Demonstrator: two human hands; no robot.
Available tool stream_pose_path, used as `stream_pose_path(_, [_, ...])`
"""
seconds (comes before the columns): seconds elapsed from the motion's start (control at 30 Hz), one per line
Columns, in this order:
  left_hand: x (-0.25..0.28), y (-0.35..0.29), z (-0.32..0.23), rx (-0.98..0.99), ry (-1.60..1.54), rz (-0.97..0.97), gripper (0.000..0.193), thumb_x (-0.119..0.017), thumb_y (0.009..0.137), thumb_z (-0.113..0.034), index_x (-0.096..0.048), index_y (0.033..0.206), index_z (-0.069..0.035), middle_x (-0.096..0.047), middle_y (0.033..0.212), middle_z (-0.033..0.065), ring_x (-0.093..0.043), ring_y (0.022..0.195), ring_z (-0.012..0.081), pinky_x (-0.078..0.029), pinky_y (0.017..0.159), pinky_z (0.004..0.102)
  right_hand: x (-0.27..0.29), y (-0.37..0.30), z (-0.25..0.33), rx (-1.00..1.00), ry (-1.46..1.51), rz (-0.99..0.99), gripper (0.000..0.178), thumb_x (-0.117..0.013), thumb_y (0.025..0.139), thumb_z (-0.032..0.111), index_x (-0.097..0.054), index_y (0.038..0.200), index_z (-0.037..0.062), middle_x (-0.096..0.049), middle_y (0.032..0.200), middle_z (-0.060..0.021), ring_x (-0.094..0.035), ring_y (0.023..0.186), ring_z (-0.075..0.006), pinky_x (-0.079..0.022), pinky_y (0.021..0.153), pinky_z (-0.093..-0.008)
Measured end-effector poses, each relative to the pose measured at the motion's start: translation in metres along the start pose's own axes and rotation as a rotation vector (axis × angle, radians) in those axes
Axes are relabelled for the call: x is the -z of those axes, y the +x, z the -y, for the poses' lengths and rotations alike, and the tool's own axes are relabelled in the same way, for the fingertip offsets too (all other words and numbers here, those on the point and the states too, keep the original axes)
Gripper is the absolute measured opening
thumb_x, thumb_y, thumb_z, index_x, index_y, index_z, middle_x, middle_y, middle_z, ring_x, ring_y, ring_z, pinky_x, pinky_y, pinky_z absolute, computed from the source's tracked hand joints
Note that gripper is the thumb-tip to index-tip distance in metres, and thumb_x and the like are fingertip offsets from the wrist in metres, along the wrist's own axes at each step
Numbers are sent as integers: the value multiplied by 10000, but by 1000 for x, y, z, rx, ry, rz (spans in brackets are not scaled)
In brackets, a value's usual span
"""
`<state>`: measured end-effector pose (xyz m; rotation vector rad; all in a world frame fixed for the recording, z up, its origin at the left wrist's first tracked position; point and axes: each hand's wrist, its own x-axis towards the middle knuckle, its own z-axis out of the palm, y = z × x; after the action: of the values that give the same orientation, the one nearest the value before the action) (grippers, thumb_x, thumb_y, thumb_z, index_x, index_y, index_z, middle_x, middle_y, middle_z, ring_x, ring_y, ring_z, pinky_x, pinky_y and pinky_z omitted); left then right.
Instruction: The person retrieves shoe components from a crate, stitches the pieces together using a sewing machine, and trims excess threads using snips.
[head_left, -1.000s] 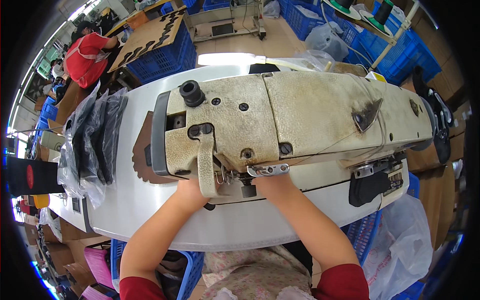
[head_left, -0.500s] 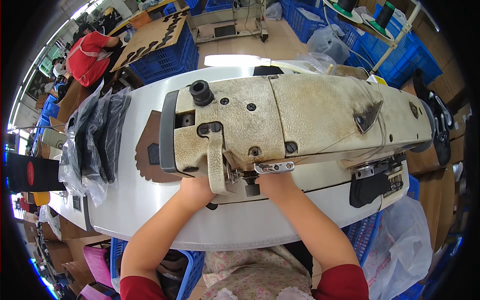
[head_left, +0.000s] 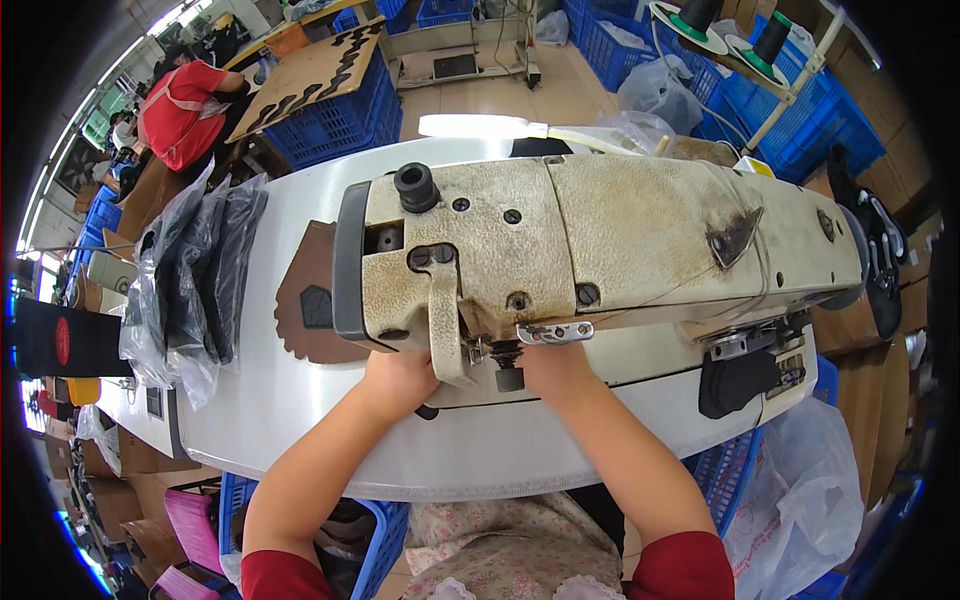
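Note:
A large cream-coloured sewing machine (head_left: 660, 220) stretches across the white table (head_left: 300, 420) in front of me. Both my forearms reach under its head. Of my left hand (head_left: 398, 378) only the wrist and back show, left of the presser lever; the machine covers its fingers. My right hand (head_left: 552, 368) goes in beneath the metal thread guide (head_left: 556, 333), its fingers hidden too. What either hand touches under the head cannot be made out. A brown flat piece with a jagged edge and a dark patch (head_left: 312, 295) lies on the table, partly behind the machine's left end.
Plastic-wrapped dark pieces (head_left: 205, 285) lie at the table's left. A black pad (head_left: 738, 382) sits at the right by the machine's base. Thread cones (head_left: 770, 40) stand at the back right. Blue crates (head_left: 330, 120) surround the table; a person in red (head_left: 185, 110) works at the far left.
The whole view has shifted slightly, with the machine sitting a little further right in it. My left hand shows slightly more beside the lever. Both hands remain under the machine head.

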<state>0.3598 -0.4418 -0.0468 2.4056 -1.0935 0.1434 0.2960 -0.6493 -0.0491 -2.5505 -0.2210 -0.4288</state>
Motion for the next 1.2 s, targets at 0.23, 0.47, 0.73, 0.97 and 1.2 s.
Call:
stream_pose_path(0.23, [-4,-4,1,23,0,-14,357,-678,711,-167,-670,1059,-92,-622,1120,129,-580,1038,346,-462,877,445,4,0,0,34,81,-31,194,-549,855,175,-643,995,79,-642,1021,-120,-596,990,-320,-475,829,-427])
stream_pose_path(0.47, [-7,-4,11,11,17,7,343,-697,719,-196,-670,1045,-91,-629,1099,127,-583,1024,357,-467,869,453,8,5,5,-107,105,132,216,-553,864,194,-633,1037,91,-636,1044,-122,-597,989,-328,-475,836,-424])
stream_pose_path(0.73, [-8,-3,12,-157,326,-2,168,-643,704,-100,-666,868,-75,-655,875,101,-639,811,290,-513,673,414,11,2,5,-7,-22,31,232,-572,834,168,-636,1042,86,-631,1035,-130,-596,985,-340,-486,810,-435])
stream_pose_path(0.97, [-8,-4,13,-243,423,-17,165,-672,647,-108,-639,806,-78,-647,820,87,-637,734,296,-501,590,431,119,-64,41,63,214,119,51,-646,762,96,-639,791,56,-595,723,-83,-607,716,-301,-494,640,-400])
stream_pose_path(1.2, [5,2,5,-222,328,-29,226,-611,594,-37,-564,813,-8,-584,723,193,-586,714,399,-455,617,486,244,-174,-41,-563,144,-802,99,-650,826,107,-678,842,13,-663,793,-84,-641,767,-201,-497,690,-307])
